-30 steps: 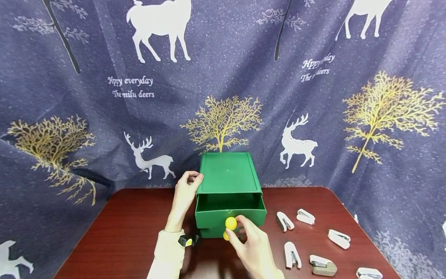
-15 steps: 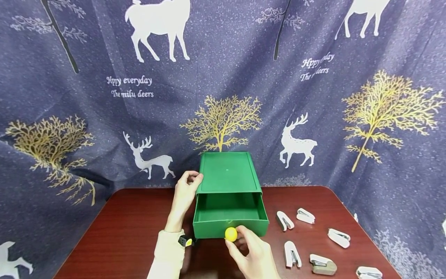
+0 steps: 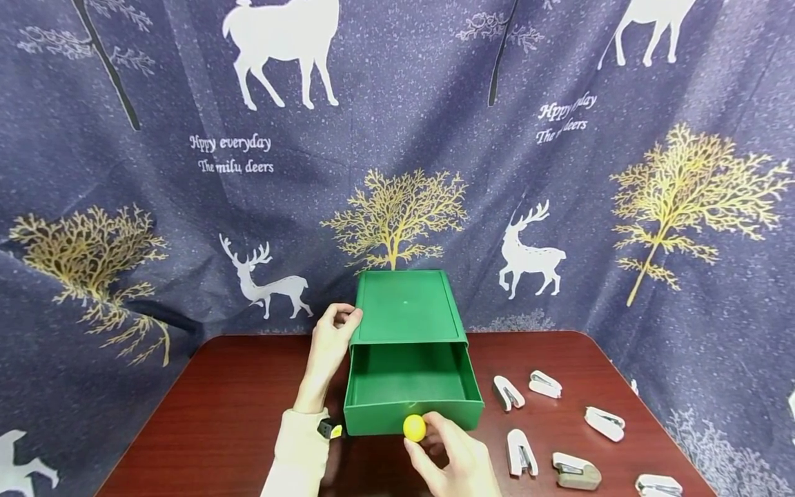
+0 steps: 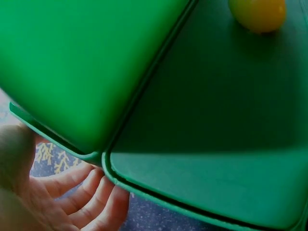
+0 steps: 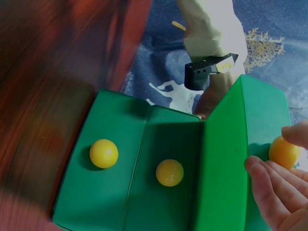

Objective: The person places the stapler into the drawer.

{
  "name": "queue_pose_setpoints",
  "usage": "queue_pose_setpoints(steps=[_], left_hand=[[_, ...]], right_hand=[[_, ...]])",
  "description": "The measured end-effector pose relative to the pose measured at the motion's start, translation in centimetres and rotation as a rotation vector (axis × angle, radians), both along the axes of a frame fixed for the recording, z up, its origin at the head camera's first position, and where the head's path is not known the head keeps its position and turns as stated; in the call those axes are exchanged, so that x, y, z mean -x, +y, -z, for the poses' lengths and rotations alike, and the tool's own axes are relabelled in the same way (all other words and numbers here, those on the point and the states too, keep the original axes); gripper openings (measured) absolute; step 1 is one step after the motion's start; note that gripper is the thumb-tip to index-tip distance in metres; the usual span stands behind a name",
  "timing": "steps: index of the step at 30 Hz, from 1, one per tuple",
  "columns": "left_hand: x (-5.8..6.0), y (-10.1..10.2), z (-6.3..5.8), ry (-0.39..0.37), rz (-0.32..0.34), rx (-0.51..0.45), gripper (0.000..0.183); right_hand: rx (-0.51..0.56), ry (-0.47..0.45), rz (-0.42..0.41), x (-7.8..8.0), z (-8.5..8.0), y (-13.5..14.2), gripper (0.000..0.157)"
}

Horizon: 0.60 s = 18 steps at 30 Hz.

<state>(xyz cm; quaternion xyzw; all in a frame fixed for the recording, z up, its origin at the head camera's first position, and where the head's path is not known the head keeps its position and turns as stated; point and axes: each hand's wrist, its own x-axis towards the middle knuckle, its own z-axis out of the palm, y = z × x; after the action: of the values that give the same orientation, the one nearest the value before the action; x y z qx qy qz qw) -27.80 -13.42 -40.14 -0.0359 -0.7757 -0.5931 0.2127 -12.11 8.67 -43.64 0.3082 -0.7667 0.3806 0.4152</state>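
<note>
A green drawer box (image 3: 404, 304) stands at the middle back of the table, its top drawer (image 3: 413, 418) pulled well out so that the inside floor shows. The drawer's yellow ball knob (image 3: 414, 428) is pinched between the thumb and fingers of my right hand (image 3: 456, 459). My left hand (image 3: 329, 342) rests its fingertips against the box's left side near the top. In the left wrist view these fingers (image 4: 94, 199) lie fairly straight along the edge. Two more yellow knobs (image 5: 103, 154) sit on the lower drawer fronts (image 5: 108, 120) in the right wrist view.
Several white and grey staplers (image 3: 522, 453) lie scattered on the right part of the dark red table (image 3: 236, 414). Close behind the box hangs a blue cloth (image 3: 410, 138) printed with deer and trees. A watch-like black device (image 3: 328, 429) is on the left wrist.
The right hand has drawn the top drawer toward me by its knob, and more of the inside shows. My left hand has stayed on the box's left side.
</note>
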Motion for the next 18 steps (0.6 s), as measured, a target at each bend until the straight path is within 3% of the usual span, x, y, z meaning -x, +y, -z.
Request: queue_pose_setpoints(steps=[6,13,18], left_hand=[[0.0,-0.1,0.0,0.009,0.008,0.005,0.024],[0.2,-0.1,0.0,0.017,0.016,0.001,0.023],[0.1,-0.4,-0.1,-0.008,0.04,0.009,0.026]], right_hand=[[-0.011,-0.037,0.014,-0.5,-0.3,0.1,0.024],[-0.03,-0.107,0.056,-1.2,-0.9,0.2,0.043],[-0.025,-0.166,0.081,-1.7,-0.9,0.1,0.043]])
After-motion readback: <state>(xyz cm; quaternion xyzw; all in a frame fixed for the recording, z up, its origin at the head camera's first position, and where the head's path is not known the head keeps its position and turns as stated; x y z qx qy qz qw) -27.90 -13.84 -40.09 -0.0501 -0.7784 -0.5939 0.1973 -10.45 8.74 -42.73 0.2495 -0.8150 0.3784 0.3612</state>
